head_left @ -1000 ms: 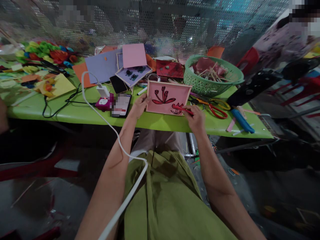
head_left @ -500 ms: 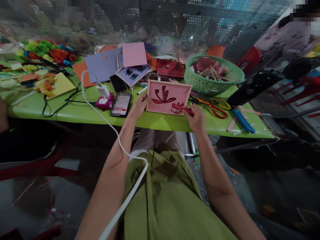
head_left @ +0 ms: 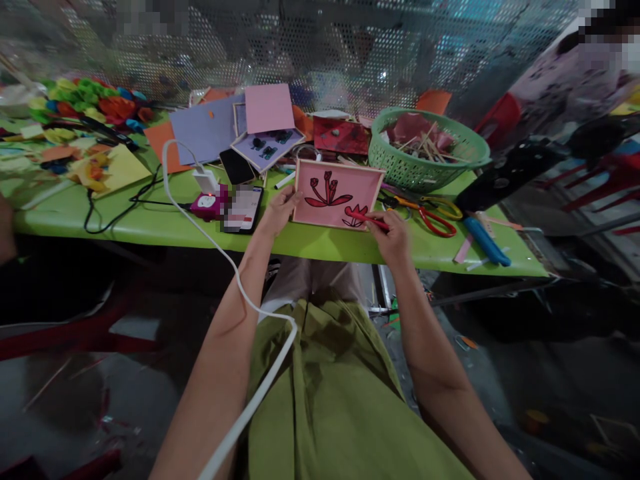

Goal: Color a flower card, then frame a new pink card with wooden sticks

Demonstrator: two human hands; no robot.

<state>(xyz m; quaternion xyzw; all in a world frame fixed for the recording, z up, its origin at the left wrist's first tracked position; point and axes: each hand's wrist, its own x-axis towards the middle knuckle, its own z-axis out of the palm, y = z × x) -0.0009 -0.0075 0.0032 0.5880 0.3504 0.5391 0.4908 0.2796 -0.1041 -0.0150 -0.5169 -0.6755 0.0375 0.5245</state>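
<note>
A pink card (head_left: 310, 175) in a thin wooden frame stands tilted toward me at the table's front. Red flowers outlined in black are drawn on it; the small lower-right flower is partly red. My left hand (head_left: 281, 209) grips the card's left edge between thumb and fingers. In my right hand (head_left: 394, 237) is a red marker (head_left: 376, 221), its tip at the small flower. Left of the card lies a phone (head_left: 244, 212) with its screen lit. Behind the card is a white pen (head_left: 285, 181).
A green basket (head_left: 420, 175) of sticks stands right of the card, with red-handled scissors (head_left: 436, 223) and a blue-handled tool (head_left: 487, 241) before it. A white cable (head_left: 225, 257) crosses my left arm from a purple adapter (head_left: 205, 208). Coloured papers (head_left: 200, 130) lie behind.
A little more red shows on the small flower. The marker has shifted very slightly; my left hand and the card hold their place.
</note>
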